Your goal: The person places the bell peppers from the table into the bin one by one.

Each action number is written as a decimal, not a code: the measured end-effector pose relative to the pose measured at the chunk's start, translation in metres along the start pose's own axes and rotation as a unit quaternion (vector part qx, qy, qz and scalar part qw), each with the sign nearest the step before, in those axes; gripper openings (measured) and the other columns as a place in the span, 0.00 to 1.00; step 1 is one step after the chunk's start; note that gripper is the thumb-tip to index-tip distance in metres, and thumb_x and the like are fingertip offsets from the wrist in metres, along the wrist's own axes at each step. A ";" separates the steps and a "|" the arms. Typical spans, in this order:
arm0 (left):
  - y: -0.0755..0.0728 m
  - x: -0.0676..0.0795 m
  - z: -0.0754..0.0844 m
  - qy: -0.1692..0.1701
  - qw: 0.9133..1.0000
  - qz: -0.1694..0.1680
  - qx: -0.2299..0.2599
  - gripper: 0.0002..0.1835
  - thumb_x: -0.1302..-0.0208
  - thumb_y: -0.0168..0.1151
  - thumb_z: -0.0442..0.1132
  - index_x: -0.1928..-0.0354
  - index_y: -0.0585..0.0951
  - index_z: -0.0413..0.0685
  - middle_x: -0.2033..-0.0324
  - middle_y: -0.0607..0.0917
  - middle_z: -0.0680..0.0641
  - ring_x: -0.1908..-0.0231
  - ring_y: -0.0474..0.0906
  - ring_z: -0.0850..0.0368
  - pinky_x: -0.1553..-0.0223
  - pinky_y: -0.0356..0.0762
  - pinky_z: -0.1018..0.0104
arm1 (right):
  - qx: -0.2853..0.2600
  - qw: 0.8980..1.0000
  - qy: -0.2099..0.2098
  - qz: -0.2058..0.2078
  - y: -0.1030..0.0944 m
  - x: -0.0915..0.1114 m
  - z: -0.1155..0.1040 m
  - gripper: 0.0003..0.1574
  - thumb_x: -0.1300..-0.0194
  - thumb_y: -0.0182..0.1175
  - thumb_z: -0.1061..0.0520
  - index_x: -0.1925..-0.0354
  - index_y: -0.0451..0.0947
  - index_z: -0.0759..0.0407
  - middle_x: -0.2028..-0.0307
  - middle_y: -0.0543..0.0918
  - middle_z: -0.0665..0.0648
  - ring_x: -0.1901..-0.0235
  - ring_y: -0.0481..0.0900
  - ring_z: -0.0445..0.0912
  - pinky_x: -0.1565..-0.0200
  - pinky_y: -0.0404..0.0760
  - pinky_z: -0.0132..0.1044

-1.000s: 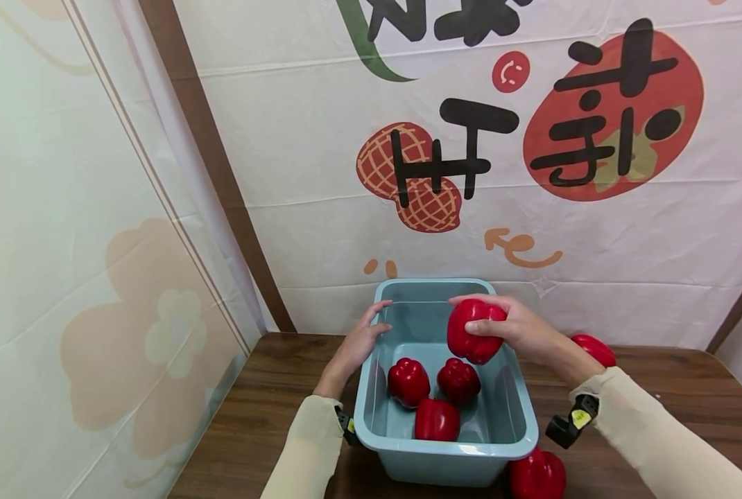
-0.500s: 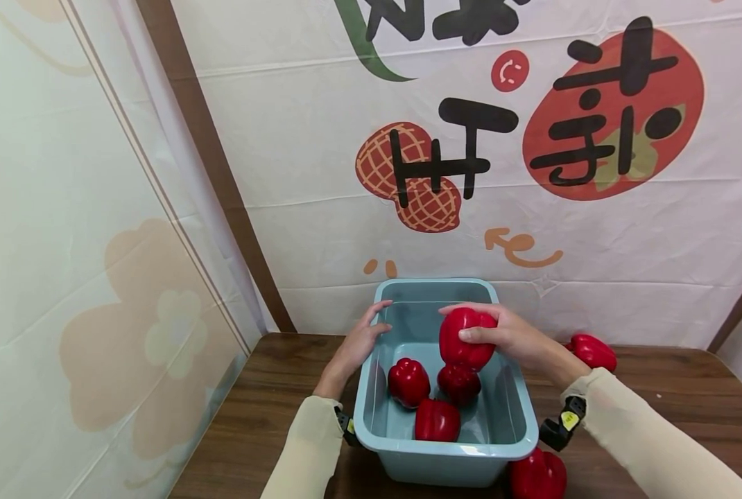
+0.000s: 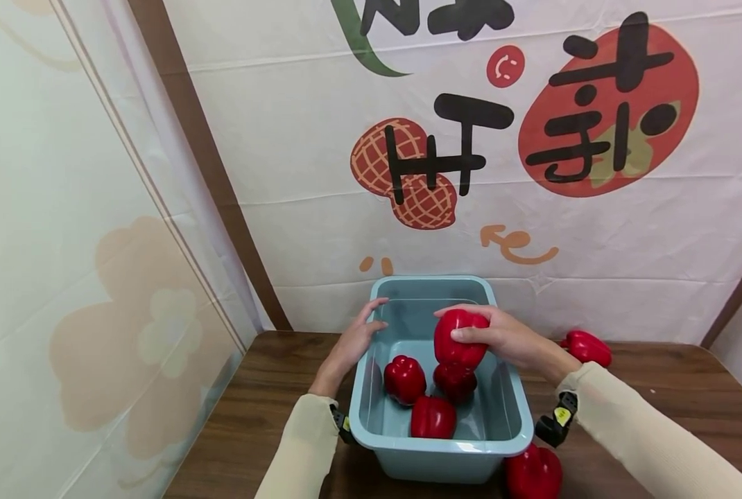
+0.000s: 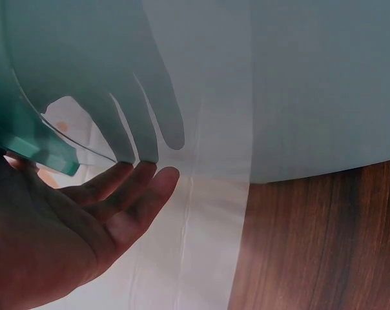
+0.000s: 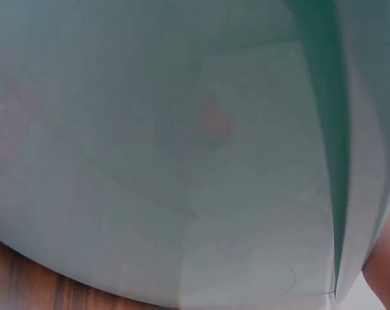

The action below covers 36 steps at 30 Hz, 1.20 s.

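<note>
My right hand (image 3: 502,337) grips a red bell pepper (image 3: 457,339), thumb on its near side, inside the light-blue plastic bin (image 3: 442,457). That pepper is just above another red bell pepper (image 3: 454,382), partly hiding it; whether they touch I cannot tell. Two more lie on the bin floor, a left pepper (image 3: 405,380) and a near pepper (image 3: 433,417). My left hand (image 3: 354,344) rests at the bin's left rim, thumb and forefinger reaching over it. In the left wrist view, that hand's other fingers (image 4: 140,200) lie fairly straight against the outer wall. The right wrist view shows mostly bin wall (image 5: 117,194).
One red bell pepper (image 3: 586,348) lies on the brown wooden table (image 3: 664,402) beyond my right forearm. Another table pepper (image 3: 535,473) sits beside the bin's near right corner. A printed cloth backdrop (image 3: 308,235) hangs close behind the bin.
My right hand has carried its bell pepper slightly left and lower into the bin, closer to the pepper beneath. My left hand has stayed on the rim.
</note>
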<state>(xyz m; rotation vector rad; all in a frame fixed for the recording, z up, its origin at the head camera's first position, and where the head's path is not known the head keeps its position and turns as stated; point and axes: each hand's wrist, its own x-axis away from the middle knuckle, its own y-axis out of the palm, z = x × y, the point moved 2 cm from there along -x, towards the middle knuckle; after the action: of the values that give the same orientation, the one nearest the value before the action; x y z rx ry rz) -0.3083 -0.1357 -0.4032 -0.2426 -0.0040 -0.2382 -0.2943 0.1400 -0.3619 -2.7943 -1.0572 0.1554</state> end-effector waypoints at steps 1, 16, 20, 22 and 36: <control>0.000 0.000 0.000 0.001 1.000 0.000 0.000 0.26 0.26 0.43 0.40 0.27 0.62 0.61 0.27 0.56 0.40 0.38 0.66 0.33 0.44 0.73 0.38 | 0.002 1.000 0.003 -0.002 0.000 -0.001 0.001 0.37 0.36 0.63 0.54 0.31 0.66 0.59 0.43 0.77 0.62 0.47 0.79 0.57 0.52 0.83 0.49; 0.000 -0.003 -0.002 -0.003 1.000 -0.001 0.003 0.27 0.26 0.42 0.41 0.27 0.61 0.63 0.26 0.55 0.41 0.36 0.65 0.34 0.42 0.72 0.38 | 0.027 0.999 0.026 -0.022 0.000 -0.006 -0.001 0.40 0.37 0.65 0.52 0.31 0.65 0.58 0.43 0.77 0.62 0.46 0.78 0.57 0.52 0.83 0.51; 0.000 -0.003 -0.001 0.001 1.000 0.000 -0.001 0.27 0.26 0.42 0.40 0.27 0.61 0.62 0.27 0.57 0.40 0.37 0.66 0.34 0.44 0.73 0.39 | 0.035 0.999 0.029 -0.028 0.000 -0.006 -0.001 0.38 0.37 0.65 0.52 0.31 0.66 0.56 0.44 0.76 0.63 0.46 0.77 0.57 0.53 0.83 0.51; 0.000 -0.003 -0.001 0.001 1.000 0.001 -0.006 0.27 0.27 0.42 0.40 0.27 0.62 0.61 0.27 0.57 0.39 0.38 0.67 0.34 0.44 0.73 0.40 | 0.044 0.998 0.031 -0.032 0.000 -0.007 -0.001 0.38 0.37 0.65 0.51 0.32 0.67 0.56 0.44 0.76 0.63 0.45 0.76 0.57 0.53 0.83 0.50; 0.000 -0.004 -0.001 0.000 1.000 0.002 -0.003 0.28 0.27 0.44 0.42 0.27 0.62 0.61 0.26 0.57 0.40 0.37 0.65 0.34 0.44 0.73 0.42 | 0.100 0.993 0.045 -0.050 0.002 -0.009 0.000 0.39 0.39 0.67 0.48 0.32 0.68 0.49 0.44 0.77 0.58 0.45 0.77 0.55 0.54 0.84 0.48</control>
<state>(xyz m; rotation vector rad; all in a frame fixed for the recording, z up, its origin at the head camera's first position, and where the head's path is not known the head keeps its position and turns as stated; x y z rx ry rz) -0.3122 -0.1350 -0.4042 -0.2486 -0.0024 -0.2333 -0.2997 0.1323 -0.3614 -2.5398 -1.0927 0.1144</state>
